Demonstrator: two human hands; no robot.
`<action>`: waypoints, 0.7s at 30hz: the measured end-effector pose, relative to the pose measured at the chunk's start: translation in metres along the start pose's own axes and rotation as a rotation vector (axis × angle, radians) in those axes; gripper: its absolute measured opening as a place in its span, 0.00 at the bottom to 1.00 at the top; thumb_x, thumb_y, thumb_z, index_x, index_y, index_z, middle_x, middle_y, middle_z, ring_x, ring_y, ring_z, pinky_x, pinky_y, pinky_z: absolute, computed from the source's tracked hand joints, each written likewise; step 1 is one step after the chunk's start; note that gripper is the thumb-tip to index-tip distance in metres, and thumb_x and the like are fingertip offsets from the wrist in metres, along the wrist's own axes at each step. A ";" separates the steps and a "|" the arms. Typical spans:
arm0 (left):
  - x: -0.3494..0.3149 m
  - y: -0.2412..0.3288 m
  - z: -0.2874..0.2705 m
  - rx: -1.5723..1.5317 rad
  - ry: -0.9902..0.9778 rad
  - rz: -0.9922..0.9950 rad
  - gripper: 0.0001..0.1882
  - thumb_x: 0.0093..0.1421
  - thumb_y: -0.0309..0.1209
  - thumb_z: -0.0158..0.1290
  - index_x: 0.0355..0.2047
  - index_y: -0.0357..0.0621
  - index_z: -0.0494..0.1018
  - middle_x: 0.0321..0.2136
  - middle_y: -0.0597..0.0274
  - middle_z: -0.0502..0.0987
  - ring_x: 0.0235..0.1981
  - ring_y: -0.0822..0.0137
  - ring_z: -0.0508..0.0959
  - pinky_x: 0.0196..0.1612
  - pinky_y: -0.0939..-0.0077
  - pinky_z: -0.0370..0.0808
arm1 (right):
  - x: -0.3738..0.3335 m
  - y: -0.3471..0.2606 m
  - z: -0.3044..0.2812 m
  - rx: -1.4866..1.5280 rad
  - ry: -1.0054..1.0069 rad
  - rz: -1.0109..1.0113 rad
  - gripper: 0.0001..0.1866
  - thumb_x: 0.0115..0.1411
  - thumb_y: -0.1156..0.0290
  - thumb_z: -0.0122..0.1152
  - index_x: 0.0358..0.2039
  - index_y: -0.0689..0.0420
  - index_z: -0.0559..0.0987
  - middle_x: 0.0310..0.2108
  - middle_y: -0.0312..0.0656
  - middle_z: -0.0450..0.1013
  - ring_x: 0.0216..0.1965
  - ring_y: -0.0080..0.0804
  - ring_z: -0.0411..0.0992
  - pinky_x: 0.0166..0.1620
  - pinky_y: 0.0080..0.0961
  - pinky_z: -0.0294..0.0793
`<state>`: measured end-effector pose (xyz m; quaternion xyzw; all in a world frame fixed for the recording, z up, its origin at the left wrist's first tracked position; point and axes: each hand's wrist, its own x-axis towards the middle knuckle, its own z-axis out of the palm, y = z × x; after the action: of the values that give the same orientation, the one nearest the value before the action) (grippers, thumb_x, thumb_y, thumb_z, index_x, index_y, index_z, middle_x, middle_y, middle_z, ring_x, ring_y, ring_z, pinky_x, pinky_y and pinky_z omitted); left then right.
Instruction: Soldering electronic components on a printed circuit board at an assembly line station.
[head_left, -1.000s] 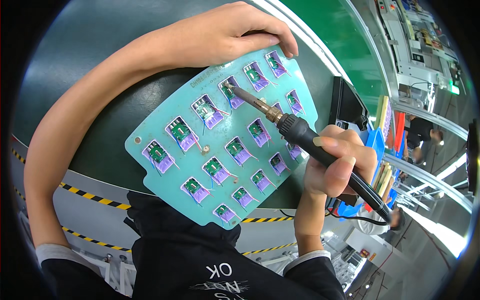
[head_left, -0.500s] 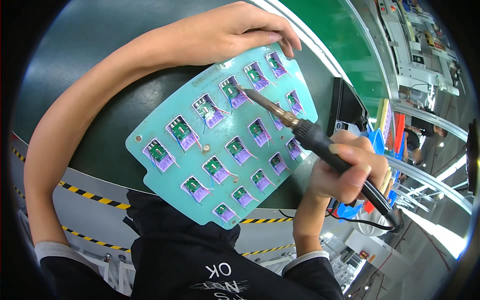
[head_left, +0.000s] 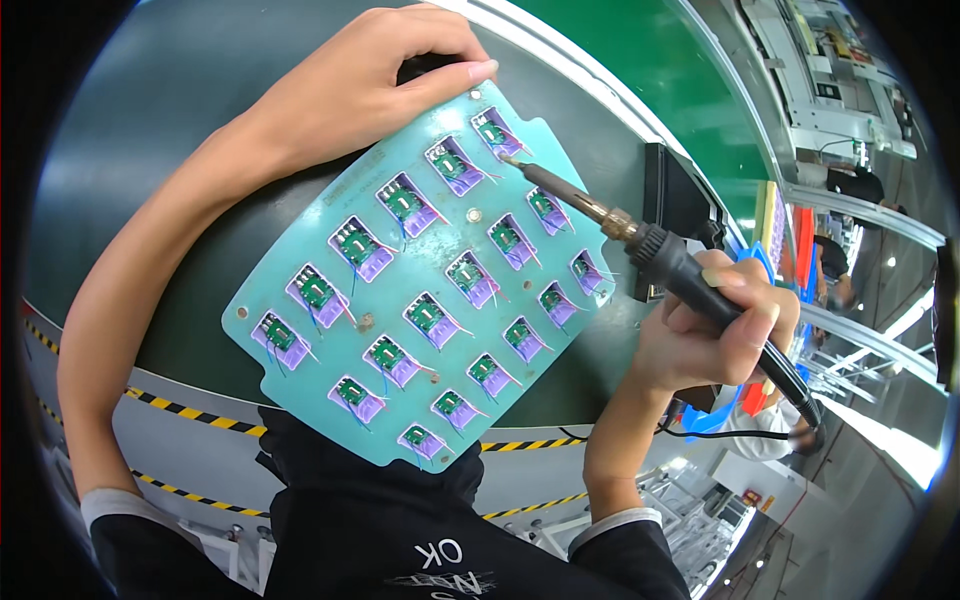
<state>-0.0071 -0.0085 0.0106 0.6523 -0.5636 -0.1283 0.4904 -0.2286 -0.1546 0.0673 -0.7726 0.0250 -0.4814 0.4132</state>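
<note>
A teal fixture plate (head_left: pixel 300 260) lies tilted across the bench, with rows of purple-lined pockets. Each pocket carries a small green circuit board (head_left: pixel 404 204) with thin red and blue wires sticking out. At the plate's far edge my left hand (head_left: pixel 390 80) is closed on the corner, thumb along the rim; its other fingers are partly hidden. My right hand (head_left: pixel 735 325) grips a black-handled soldering iron (head_left: pixel 690 280) like a pen. The iron's tip hovers over or touches the lower edge of the far-end pocket; which of these I cannot tell.
Beneath the plate is the dark green bench mat (head_left: pixel 190 90). A black box-like device (head_left: pixel 680 200) stands to the right, near blue bins (head_left: pixel 708 425). The iron's black cord (head_left: pixel 720 435) trails behind my right hand. Yellow-black tape (head_left: pixel 195 412) runs beyond the bench's near edge.
The plate has slid left and slightly nearer, with my left hand moving along. The iron's tip has gone from a middle pocket in the far row to the end pocket.
</note>
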 end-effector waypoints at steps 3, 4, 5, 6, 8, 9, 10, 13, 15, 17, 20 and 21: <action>-0.002 -0.006 0.008 -0.042 -0.035 -0.053 0.11 0.66 0.27 0.50 0.35 0.30 0.77 0.32 0.61 0.76 0.35 0.71 0.75 0.41 0.77 0.71 | 0.000 -0.001 0.007 0.004 -0.039 -0.040 0.17 0.64 0.64 0.48 0.24 0.64 0.71 0.08 0.35 0.57 0.08 0.15 0.49 0.11 0.14 0.52; -0.002 -0.007 0.008 -0.042 -0.037 -0.053 0.11 0.66 0.27 0.50 0.35 0.30 0.77 0.32 0.61 0.76 0.35 0.71 0.75 0.41 0.77 0.71 | 0.000 0.000 0.007 0.004 -0.038 -0.040 0.17 0.64 0.64 0.48 0.24 0.64 0.71 0.08 0.35 0.57 0.08 0.15 0.49 0.11 0.14 0.52; -0.001 -0.008 0.009 -0.086 -0.050 -0.073 0.11 0.66 0.28 0.50 0.35 0.30 0.77 0.32 0.61 0.76 0.34 0.71 0.75 0.41 0.76 0.71 | -0.001 0.002 0.005 0.002 -0.034 -0.040 0.17 0.64 0.64 0.48 0.24 0.64 0.71 0.08 0.36 0.57 0.08 0.15 0.49 0.11 0.14 0.51; 0.000 -0.009 0.010 -0.130 -0.062 -0.094 0.11 0.66 0.28 0.50 0.35 0.30 0.77 0.32 0.60 0.75 0.34 0.70 0.75 0.40 0.76 0.71 | -0.001 0.003 0.004 0.001 -0.031 -0.041 0.17 0.64 0.64 0.48 0.24 0.65 0.71 0.08 0.36 0.58 0.08 0.15 0.50 0.11 0.14 0.51; -0.001 -0.014 0.012 -0.120 -0.054 -0.076 0.11 0.66 0.28 0.50 0.35 0.31 0.77 0.32 0.60 0.75 0.34 0.70 0.75 0.41 0.76 0.71 | 0.000 0.005 0.003 -0.003 -0.012 -0.028 0.17 0.63 0.65 0.49 0.24 0.65 0.71 0.09 0.37 0.58 0.08 0.15 0.50 0.11 0.14 0.51; -0.001 -0.017 0.013 -0.106 -0.046 -0.061 0.11 0.66 0.28 0.50 0.36 0.31 0.77 0.32 0.60 0.75 0.35 0.69 0.75 0.41 0.75 0.71 | 0.001 0.005 0.003 -0.003 0.008 -0.014 0.17 0.63 0.65 0.49 0.24 0.65 0.71 0.09 0.38 0.59 0.08 0.15 0.50 0.11 0.14 0.51; -0.002 -0.018 0.014 -0.109 -0.043 -0.058 0.11 0.66 0.28 0.50 0.36 0.31 0.77 0.32 0.60 0.75 0.35 0.69 0.75 0.41 0.75 0.71 | 0.001 0.006 0.003 -0.006 0.006 -0.017 0.17 0.63 0.65 0.49 0.24 0.65 0.71 0.09 0.38 0.59 0.08 0.15 0.50 0.11 0.14 0.51; -0.001 -0.020 0.017 -0.104 -0.033 -0.028 0.11 0.66 0.29 0.50 0.36 0.31 0.77 0.32 0.60 0.75 0.35 0.69 0.75 0.41 0.75 0.70 | 0.000 0.009 0.004 -0.049 0.000 -0.003 0.17 0.63 0.65 0.50 0.23 0.65 0.72 0.11 0.39 0.61 0.08 0.16 0.50 0.11 0.15 0.50; -0.001 -0.021 0.016 -0.107 -0.031 -0.015 0.10 0.65 0.28 0.50 0.35 0.32 0.77 0.32 0.60 0.75 0.36 0.68 0.75 0.41 0.75 0.70 | 0.000 0.013 0.002 -0.045 -0.018 -0.017 0.17 0.64 0.64 0.51 0.25 0.65 0.72 0.11 0.40 0.62 0.08 0.16 0.51 0.11 0.15 0.50; 0.000 -0.021 0.016 -0.119 -0.034 -0.014 0.10 0.66 0.28 0.50 0.36 0.32 0.77 0.32 0.60 0.75 0.36 0.68 0.75 0.41 0.75 0.70 | -0.001 0.017 0.002 -0.048 -0.019 -0.005 0.16 0.65 0.63 0.51 0.28 0.64 0.73 0.12 0.41 0.64 0.09 0.16 0.52 0.12 0.15 0.50; 0.000 -0.024 0.017 -0.138 -0.037 -0.010 0.11 0.66 0.28 0.50 0.36 0.31 0.77 0.32 0.59 0.75 0.35 0.67 0.75 0.41 0.75 0.70 | -0.002 0.029 0.006 -0.137 -0.061 -0.057 0.16 0.67 0.64 0.51 0.29 0.64 0.72 0.13 0.42 0.66 0.09 0.16 0.55 0.12 0.15 0.51; 0.000 -0.025 0.017 -0.144 -0.034 -0.005 0.11 0.66 0.28 0.50 0.36 0.31 0.77 0.32 0.59 0.75 0.35 0.67 0.75 0.40 0.75 0.70 | -0.001 0.031 0.006 -0.122 -0.112 -0.067 0.16 0.68 0.65 0.51 0.29 0.65 0.72 0.13 0.42 0.66 0.09 0.17 0.56 0.12 0.16 0.51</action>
<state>-0.0035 -0.0198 -0.0172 0.6144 -0.5595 -0.1809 0.5261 -0.2135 -0.1715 0.0449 -0.8223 0.0050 -0.4487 0.3499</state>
